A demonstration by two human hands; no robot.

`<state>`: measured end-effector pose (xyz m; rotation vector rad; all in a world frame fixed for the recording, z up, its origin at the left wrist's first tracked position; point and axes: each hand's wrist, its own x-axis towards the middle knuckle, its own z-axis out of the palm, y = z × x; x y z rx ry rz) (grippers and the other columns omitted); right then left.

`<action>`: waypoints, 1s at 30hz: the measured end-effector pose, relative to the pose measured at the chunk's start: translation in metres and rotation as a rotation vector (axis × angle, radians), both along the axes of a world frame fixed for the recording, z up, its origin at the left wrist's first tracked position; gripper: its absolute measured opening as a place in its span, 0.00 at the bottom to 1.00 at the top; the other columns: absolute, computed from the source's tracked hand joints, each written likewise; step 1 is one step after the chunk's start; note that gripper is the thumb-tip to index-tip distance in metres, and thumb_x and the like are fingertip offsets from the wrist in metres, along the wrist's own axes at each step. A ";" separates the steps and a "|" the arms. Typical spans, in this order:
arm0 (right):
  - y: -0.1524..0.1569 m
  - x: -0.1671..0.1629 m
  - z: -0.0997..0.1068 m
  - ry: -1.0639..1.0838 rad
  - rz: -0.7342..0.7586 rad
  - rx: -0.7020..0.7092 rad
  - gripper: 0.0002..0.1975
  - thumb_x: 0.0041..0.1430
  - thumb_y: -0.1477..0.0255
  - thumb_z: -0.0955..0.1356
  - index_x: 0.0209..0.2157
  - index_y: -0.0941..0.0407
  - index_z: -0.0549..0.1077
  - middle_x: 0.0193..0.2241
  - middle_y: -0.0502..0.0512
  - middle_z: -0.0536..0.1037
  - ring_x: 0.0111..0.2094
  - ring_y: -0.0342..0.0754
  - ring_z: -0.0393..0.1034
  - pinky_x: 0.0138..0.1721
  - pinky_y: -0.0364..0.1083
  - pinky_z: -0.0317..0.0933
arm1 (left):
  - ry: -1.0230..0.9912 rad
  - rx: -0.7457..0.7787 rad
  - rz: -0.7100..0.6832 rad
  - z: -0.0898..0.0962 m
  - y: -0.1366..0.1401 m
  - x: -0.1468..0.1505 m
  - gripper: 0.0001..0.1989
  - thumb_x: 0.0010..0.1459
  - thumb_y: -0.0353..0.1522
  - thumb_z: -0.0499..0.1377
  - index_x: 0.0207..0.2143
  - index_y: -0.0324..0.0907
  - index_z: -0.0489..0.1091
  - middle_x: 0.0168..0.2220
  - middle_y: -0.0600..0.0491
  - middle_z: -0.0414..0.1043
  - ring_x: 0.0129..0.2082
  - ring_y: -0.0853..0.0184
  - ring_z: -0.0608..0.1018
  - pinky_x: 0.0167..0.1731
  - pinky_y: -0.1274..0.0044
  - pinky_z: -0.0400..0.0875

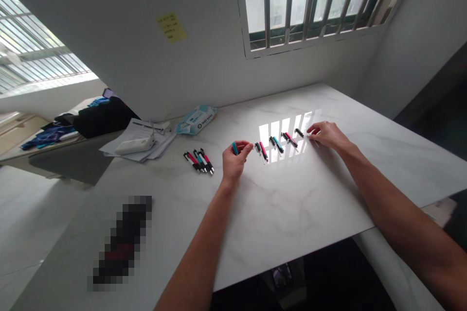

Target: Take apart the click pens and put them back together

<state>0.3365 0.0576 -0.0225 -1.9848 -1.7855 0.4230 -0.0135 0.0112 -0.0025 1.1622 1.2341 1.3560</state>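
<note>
My left hand (234, 163) is closed around a teal pen barrel (235, 148), whose end shows above the fingers. Right of it, pen parts lie in small groups: a red barrel with black pieces (263, 150), a teal one (278, 144) and another red one (291, 140). A lone short black pen part (299, 132) comes last in the row. Just beyond that, my right hand (326, 134) has its fingertips brought together low over the table; what they hold, if anything, is too small to make out. Several whole pens (200, 161) lie side by side left of my left hand.
The white marbled table (277, 204) meets the wall at the back. A wet wipes pack (197, 119) and papers (146, 153) with a white device (134, 145) stand at the back left. A blurred dark object (124, 238) lies at the front left.
</note>
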 end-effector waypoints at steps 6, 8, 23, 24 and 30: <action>0.000 -0.002 -0.002 0.016 0.022 0.038 0.12 0.60 0.68 0.74 0.45 0.55 0.85 0.38 0.56 0.87 0.36 0.50 0.79 0.36 0.46 0.70 | 0.014 -0.001 -0.001 -0.001 0.001 0.000 0.22 0.46 0.46 0.75 0.37 0.41 0.78 0.33 0.51 0.78 0.27 0.72 0.70 0.26 0.79 0.61; 0.000 -0.001 -0.003 0.023 0.023 0.031 0.12 0.59 0.70 0.74 0.45 0.55 0.85 0.38 0.56 0.87 0.34 0.50 0.79 0.36 0.46 0.70 | 0.013 -0.001 -0.002 0.000 0.000 0.000 0.22 0.46 0.45 0.75 0.36 0.41 0.78 0.33 0.51 0.78 0.27 0.72 0.69 0.27 0.79 0.61; -0.001 -0.004 -0.004 0.116 -0.011 0.053 0.14 0.59 0.76 0.72 0.46 0.56 0.84 0.40 0.59 0.86 0.37 0.51 0.81 0.40 0.47 0.74 | -0.005 0.003 -0.012 0.001 -0.002 0.003 0.22 0.45 0.45 0.76 0.36 0.41 0.79 0.34 0.50 0.79 0.28 0.72 0.70 0.27 0.78 0.61; -0.001 -0.004 -0.003 0.120 -0.012 0.051 0.14 0.59 0.77 0.72 0.46 0.56 0.84 0.40 0.59 0.86 0.37 0.51 0.81 0.40 0.47 0.74 | -0.003 0.005 -0.012 0.001 -0.002 0.004 0.22 0.45 0.45 0.75 0.36 0.41 0.79 0.34 0.49 0.79 0.28 0.71 0.71 0.27 0.78 0.61; 0.000 -0.006 -0.004 0.149 0.005 0.030 0.14 0.57 0.77 0.72 0.45 0.55 0.85 0.38 0.56 0.87 0.36 0.50 0.82 0.40 0.47 0.75 | -0.003 0.008 -0.018 -0.002 -0.001 0.005 0.21 0.44 0.45 0.76 0.35 0.41 0.78 0.34 0.49 0.79 0.29 0.70 0.73 0.26 0.78 0.61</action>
